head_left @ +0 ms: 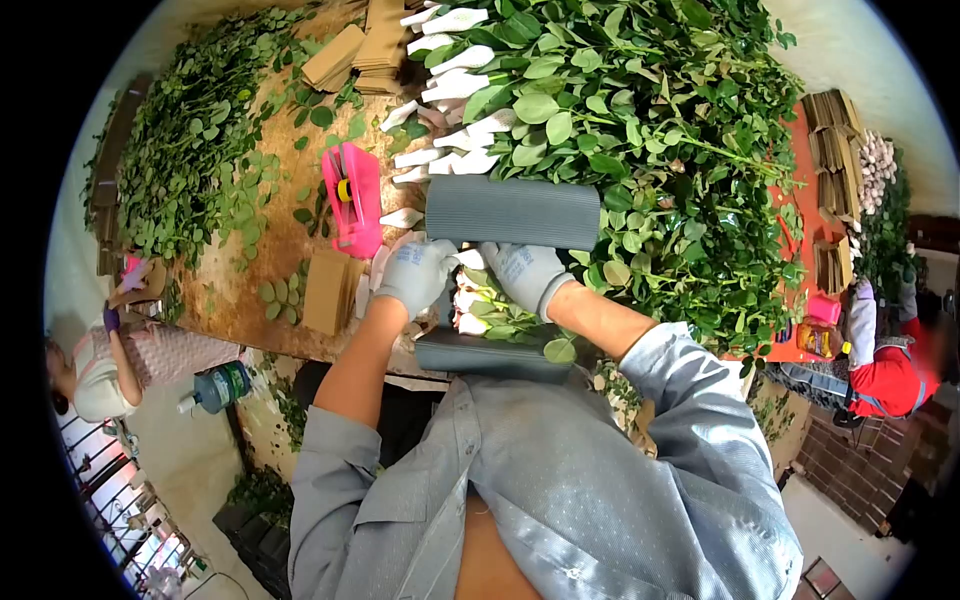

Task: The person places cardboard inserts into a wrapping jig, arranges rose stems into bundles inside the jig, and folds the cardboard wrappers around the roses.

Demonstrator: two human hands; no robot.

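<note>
Both my hands wear light grey gloves. My left hand [418, 274] is beside the left end of a dark ribbed sheet [513, 210], its fingers curled at the edge. At the sheet's lower edge is my right hand [522, 274], fingers bent; what either hand grips is hidden. Between my wrists, rosebuds with green leaves [485, 305] lie in front of a second dark ribbed piece [490, 355] close to my body. White-sleeved buds [460, 85] line up above the sheet. A pink tape dispenser [352, 200] stands to the left.
Leafy stems [640, 100] cover the table's right part, more foliage [195, 140] its left. Cardboard pieces [332, 290] stand near the front edge, others [380, 45] at the back. A person [105, 365] is at far left, another in red [890, 375] at far right.
</note>
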